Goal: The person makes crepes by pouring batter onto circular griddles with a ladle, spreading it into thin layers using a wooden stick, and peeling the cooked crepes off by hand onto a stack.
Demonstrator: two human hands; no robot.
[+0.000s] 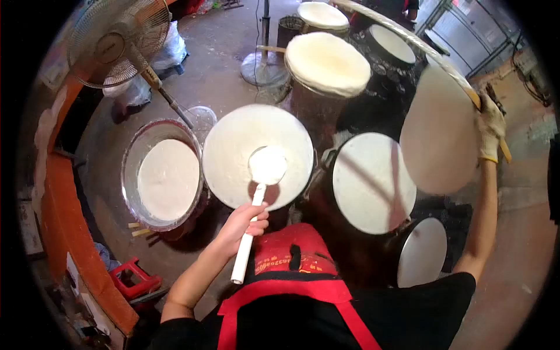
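My left hand (242, 227) is closed around the white handle of a ladle (249, 242). The ladle's bowl, filled with bright white liquid, is above a large round white surface (230, 137) in front of me. My right hand (491, 128), in a pale knit glove with a yellow cuff, is raised at the far right, its fingers wrapped around a long pole (408, 36). The pole slants away to the upper left, and part of it looks shiny and wrapped. Below it is a blurred pale round disc (440, 134); whether they touch, I cannot tell.
A deep metal pot (131, 151) of white liquid stands left of me. Several round white-topped vessels stand ahead and right, including one vessel (373, 181) nearby. A standing fan (114, 49) is upper left, a red stool (135, 279) lower left, and a metal gate (466, 35) upper right.
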